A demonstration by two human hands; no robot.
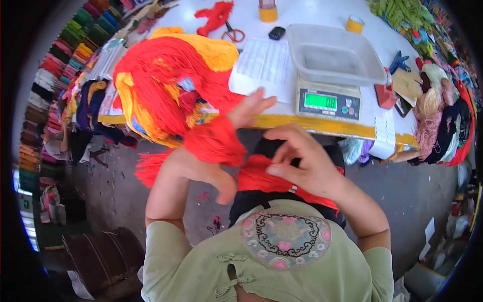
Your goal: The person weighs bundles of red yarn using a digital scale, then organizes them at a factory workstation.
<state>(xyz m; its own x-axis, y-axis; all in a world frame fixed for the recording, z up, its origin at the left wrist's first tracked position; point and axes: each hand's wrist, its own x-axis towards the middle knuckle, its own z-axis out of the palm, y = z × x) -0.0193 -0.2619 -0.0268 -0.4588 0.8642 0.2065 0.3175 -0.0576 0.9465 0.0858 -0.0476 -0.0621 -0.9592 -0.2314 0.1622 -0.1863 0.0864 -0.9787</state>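
Thick red yarn [214, 141] is looped round my left hand [205, 172], passing between thumb and fingers. The fingers reach toward the table and the thumb is held apart; a cut-looking fringe of strands hangs beside the wrist. My right hand [307, 163] is close by, its fingers curled in and thumb near them. Whatever lies between those fingertips is too small to make out. Under the right hand, a red yarn bundle [256, 176] stretches across my lap, with a small white band [293, 189] on it.
A large red and yellow yarn heap [166, 75] lies on the table's left. Scissors [233, 34], a printed sheet [262, 65] and a digital scale [329, 104] under a plastic tub [336, 53] are beyond my hands. The yellow table edge [297, 122] runs before me; more yarn [437, 110] hangs right.
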